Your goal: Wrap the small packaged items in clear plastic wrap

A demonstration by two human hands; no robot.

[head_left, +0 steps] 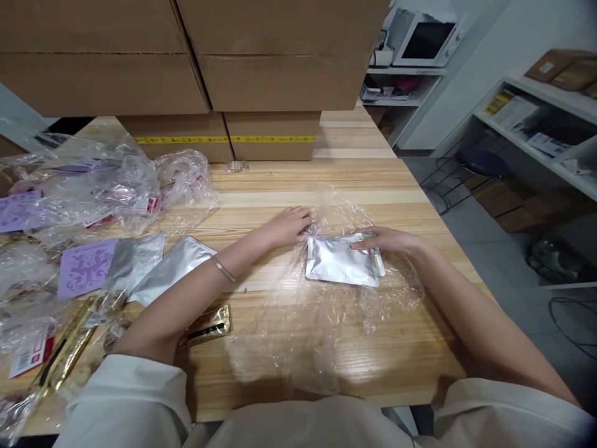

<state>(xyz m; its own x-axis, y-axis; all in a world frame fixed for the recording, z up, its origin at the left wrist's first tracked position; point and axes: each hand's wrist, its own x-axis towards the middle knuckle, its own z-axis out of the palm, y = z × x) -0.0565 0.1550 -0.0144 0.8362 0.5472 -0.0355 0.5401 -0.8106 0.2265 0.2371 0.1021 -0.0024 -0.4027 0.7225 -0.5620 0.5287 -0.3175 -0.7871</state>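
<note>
Your right hand (387,238) gripped 1 silver foil pouch (340,258) over the clear plastic film (321,336), presumably to steady it; your left hand (289,225) curled beside it, fingertips hidden, pinch undetermined

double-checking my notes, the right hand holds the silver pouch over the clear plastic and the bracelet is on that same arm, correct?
Not the arm: the head view shows the bracelet on the left forearm. The rest stands: the right hand holds the silver pouch over the clear plastic.
</note>
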